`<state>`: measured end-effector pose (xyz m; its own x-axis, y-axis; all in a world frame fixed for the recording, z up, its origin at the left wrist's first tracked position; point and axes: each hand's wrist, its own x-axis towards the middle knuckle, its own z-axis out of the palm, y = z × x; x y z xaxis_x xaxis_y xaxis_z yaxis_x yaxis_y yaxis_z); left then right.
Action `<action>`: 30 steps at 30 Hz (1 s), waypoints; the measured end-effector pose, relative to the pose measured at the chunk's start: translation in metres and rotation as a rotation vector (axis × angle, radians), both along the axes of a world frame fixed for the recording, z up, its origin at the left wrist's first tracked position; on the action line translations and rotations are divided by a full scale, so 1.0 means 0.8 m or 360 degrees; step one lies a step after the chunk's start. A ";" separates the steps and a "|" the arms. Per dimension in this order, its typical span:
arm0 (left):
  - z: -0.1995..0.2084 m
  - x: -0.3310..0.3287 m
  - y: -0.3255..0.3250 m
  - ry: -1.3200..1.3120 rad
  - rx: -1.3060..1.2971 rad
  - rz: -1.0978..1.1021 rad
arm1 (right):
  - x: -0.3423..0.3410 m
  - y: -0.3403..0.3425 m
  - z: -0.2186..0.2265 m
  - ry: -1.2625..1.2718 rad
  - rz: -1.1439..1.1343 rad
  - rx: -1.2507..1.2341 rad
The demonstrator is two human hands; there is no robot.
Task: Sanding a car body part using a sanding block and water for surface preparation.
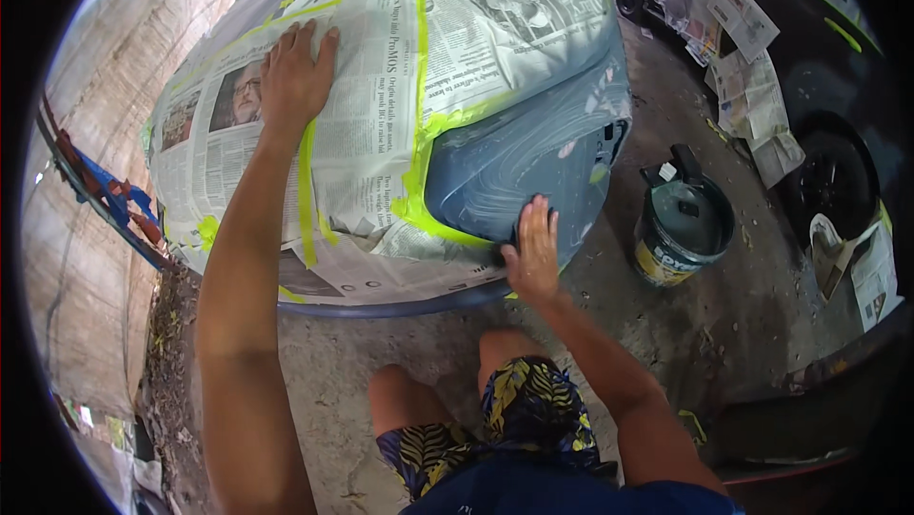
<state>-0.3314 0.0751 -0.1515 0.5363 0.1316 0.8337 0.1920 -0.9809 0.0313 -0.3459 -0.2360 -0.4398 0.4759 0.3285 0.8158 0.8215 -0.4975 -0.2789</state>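
A car's rounded body, covered in newspaper sheets [352, 134] and bright yellow masking tape [416, 177], fills the upper middle. My left hand [300, 72] lies flat on the newspaper, fingers stretched, holding nothing. Between the taped edges shows a bare blue-grey panel [495, 168], wet-looking and streaked with pale curved smears. At that panel's lower edge my right hand [535, 253] presses down with its fingers close together. A dark pad [515, 234], possibly sandpaper, peeks out along the hand's left side; most of it is hidden under the palm.
A dark bucket [681, 244] stands on the ground to the right, with a black object [687, 165] across its rim. Farther right is a dark car [828, 58] with hanging newspaper [757, 115] and a black wheel [833, 177]. A pale sheet wall [109, 134] rises at left.
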 end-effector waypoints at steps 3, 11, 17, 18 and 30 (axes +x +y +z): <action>-0.001 0.001 0.002 0.0039 -0.0013 0.0009 | 0.000 0.013 0.019 -0.0125 0.0148 -0.0132; -0.002 0.005 0.007 0.0004 -0.0042 0.0023 | 0.016 -0.039 -0.015 -0.0093 0.0116 -0.0657; -0.002 0.005 0.006 -0.0020 -0.0005 -0.0015 | 0.023 -0.037 -0.004 -0.0327 0.0224 -0.0615; -0.003 0.005 0.005 0.0000 -0.0031 0.0015 | 0.028 -0.048 -0.018 -0.0383 0.0202 -0.0653; -0.003 0.003 0.004 -0.0043 -0.0005 0.0008 | 0.033 -0.016 0.024 -0.0359 0.0300 -0.0620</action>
<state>-0.3286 0.0781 -0.1536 0.5128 0.1369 0.8475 0.1959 -0.9798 0.0397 -0.3197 -0.2491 -0.4205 0.2044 0.6935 0.6909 0.9258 -0.3662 0.0937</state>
